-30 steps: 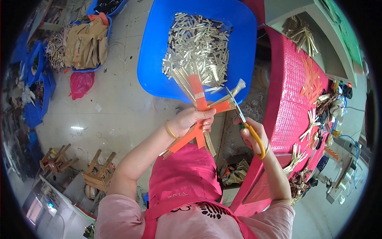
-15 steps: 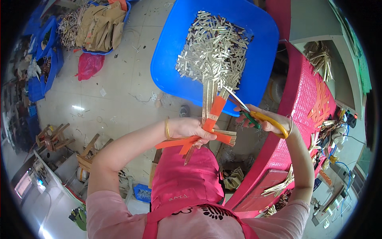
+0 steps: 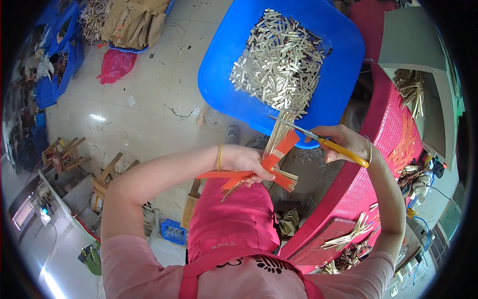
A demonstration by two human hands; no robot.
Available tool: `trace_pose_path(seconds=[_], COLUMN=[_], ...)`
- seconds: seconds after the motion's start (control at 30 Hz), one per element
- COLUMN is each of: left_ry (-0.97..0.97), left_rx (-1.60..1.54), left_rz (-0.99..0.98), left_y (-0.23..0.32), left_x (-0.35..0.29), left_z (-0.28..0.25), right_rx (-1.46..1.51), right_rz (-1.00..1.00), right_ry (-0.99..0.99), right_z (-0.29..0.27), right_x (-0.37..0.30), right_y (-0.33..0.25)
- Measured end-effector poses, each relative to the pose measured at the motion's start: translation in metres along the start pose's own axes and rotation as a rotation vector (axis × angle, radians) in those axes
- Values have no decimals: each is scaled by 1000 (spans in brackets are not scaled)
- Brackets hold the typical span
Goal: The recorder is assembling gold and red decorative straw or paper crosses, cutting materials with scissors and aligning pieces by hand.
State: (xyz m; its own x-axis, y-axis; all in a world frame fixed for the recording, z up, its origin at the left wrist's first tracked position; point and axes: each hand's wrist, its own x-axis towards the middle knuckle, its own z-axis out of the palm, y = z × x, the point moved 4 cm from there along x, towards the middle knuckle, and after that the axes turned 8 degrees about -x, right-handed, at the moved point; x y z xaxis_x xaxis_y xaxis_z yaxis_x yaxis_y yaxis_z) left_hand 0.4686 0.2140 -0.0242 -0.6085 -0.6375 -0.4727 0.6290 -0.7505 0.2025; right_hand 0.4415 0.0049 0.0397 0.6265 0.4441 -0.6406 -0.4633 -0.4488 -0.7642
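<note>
My left hand (image 3: 245, 162) is closed around a bundle of flat gold strips (image 3: 279, 133) and orange strips (image 3: 285, 144). The gold ends reach up and away over the near rim of a blue tub (image 3: 219, 65). In my right hand (image 3: 344, 140) is a pair of scissors (image 3: 351, 155) with a yellow handle. Its blades lie across the gold strips near the tub's rim; whether they are parted is hard to tell. Many short cut gold pieces (image 3: 281, 60) fill the middle of the tub.
A pink-covered table (image 3: 348, 192) runs along my right, with bundled gold strips (image 3: 356, 233) and orange strips (image 3: 404, 147) on it. Brown sacking (image 3: 137, 22) and a pink bag (image 3: 117, 66) lie at the far left. Wooden stools (image 3: 107, 174) stand at left.
The scissors have turned flatter, their blades now crossing the gold strips. The gold ends, spread in two parts before, now lie together. The view has shifted slightly.
</note>
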Motion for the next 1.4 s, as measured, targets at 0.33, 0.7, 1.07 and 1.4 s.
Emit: trace_pose_path(seconds=[0.33,0.7,1.07,1.4], left_ry=[108,281,280,275], left_rx=[-5,-752,-734,-754], left_rz=[33,1444,1478,1505], left_y=[11,95,85,77], left_x=[14,-28,-15,-19], left_z=[-24,-39,-14,-18], right_rx=[-98,963,909,910], right_rz=[254,84,-109,-50], right_ry=[329,442,708,735], right_z=[-18,136,110,111], right_x=[-16,-41,18,26], right_y=[28,28,15,8])
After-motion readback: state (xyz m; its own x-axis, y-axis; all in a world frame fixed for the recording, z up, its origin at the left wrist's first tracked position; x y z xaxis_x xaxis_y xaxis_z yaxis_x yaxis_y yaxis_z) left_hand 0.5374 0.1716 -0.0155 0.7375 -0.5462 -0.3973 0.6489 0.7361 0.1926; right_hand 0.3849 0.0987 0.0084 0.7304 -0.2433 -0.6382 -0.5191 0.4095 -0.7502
